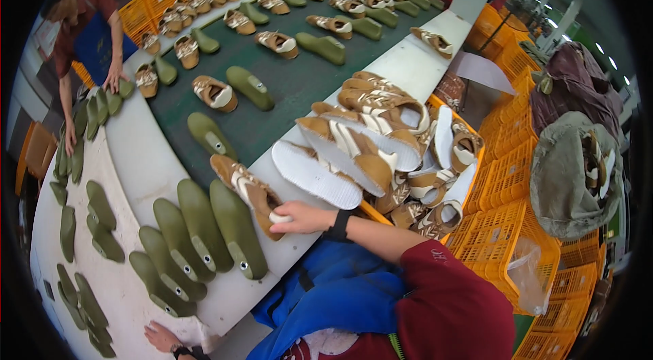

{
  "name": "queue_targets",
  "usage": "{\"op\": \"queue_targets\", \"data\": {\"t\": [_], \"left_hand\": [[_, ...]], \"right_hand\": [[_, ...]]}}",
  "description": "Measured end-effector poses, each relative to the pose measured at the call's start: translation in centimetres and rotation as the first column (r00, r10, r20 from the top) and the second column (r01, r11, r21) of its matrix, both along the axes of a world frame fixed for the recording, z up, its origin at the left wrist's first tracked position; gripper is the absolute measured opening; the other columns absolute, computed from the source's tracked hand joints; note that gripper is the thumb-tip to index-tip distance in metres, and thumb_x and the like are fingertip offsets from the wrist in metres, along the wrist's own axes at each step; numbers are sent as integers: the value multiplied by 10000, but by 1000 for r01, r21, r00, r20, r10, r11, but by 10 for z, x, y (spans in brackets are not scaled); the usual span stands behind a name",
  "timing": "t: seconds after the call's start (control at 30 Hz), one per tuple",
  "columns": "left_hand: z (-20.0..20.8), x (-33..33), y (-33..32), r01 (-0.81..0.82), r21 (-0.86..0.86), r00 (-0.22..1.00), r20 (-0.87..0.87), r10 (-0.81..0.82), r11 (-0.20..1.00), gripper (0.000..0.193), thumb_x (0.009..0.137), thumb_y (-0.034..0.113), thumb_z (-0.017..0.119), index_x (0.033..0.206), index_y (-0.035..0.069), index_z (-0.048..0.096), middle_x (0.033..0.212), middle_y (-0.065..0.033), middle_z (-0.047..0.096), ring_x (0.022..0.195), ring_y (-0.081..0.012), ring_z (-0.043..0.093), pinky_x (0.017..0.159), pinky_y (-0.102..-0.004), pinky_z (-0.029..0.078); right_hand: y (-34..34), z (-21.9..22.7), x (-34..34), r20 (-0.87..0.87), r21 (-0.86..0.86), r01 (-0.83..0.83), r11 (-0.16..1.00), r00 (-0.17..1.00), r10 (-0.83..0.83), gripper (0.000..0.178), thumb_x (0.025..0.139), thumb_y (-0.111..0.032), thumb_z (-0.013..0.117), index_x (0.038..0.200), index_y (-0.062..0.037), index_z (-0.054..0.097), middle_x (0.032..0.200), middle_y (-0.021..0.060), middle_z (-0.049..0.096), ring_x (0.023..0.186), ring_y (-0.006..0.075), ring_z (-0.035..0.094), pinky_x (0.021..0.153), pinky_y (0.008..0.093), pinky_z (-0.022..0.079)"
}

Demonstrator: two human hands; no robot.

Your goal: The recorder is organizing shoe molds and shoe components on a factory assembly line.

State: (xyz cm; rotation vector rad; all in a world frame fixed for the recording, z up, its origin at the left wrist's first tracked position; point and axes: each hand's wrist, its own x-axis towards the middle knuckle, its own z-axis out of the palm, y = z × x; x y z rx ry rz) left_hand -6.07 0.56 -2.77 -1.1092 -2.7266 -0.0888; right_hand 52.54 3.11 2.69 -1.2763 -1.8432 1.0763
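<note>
My right hand point(298, 216) grips the heel of a tan sneaker point(246, 186) with white trim, at the white edge beside the green conveyor belt point(262, 135). Left of that shoe lies a row of several green shoe lasts point(236, 231), side by side, each with a small round hole near its end. My left hand point(162, 337) rests on the white table near the lower edge, fingers stretched out and holding nothing. To the right of the held shoe, a pile of tan sneakers point(371, 118) is stacked on the white ledge, some showing white soles.
An orange crate point(373, 214) full of sneakers stands at my right, with more orange crates point(503, 251) stacked beyond. Pairs of sneakers and lasts line the belt. Across at the left, a co-worker point(95, 33) handles green lasts point(102, 105). A grey sack point(568, 176) sits far right.
</note>
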Motion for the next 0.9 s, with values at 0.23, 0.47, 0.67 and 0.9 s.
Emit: {"op": "queue_targets", "data": {"t": [0.23, 0.47, 0.67, 0.9], "left_hand": [[13, 33, 5, 121, 18, 991, -60, -120, 992, 581, 866, 496, 329, 1177, 27, 474, 1137, -166, 517, 999, -326, 506, 853, -421, 403], [13, 23, 1, 141, 52, 985, -110, -135, 989, 535, 870, 470, 352, 1160, 47, 506, 1110, -158, 538, 996, -323, 515, 820, -429, 426], [11, 25, 2, 143, 81, 985, -109, -134, 986, 520, 862, 486, 366, 1161, 88, 514, 1100, -141, 543, 971, -320, 529, 803, -436, 431], [-4, 18, 6, 117, 101, 990, -86, -108, 988, 526, 861, 490, 364, 1158, 83, 515, 1085, -145, 547, 960, -318, 534, 802, -431, 433]], "right_hand": [[-6, 2, 2, 136, 20, -20, 1000, 991, 17, 347, 767, -339, 623, 799, -9, 521, 752, 178, 532, 745, 322, 510, 669, 383, 414], [-10, 17, -22, 264, 212, -48, 976, 964, -10, 286, 703, -194, 668, 897, -37, 528, 845, 162, 543, 844, 306, 508, 712, 393, 430], [-1, 46, -27, 55, 717, 254, 649, 907, -417, 235, 622, -124, 629, 821, -39, 539, 904, 116, 532, 958, 301, 479, 903, 427, 342], [-11, -23, -4, 526, 637, 42, 769, 706, -474, 173, 717, -108, 485, 826, -40, 601, 893, 106, 597, 929, 282, 531, 913, 436, 335]]}}
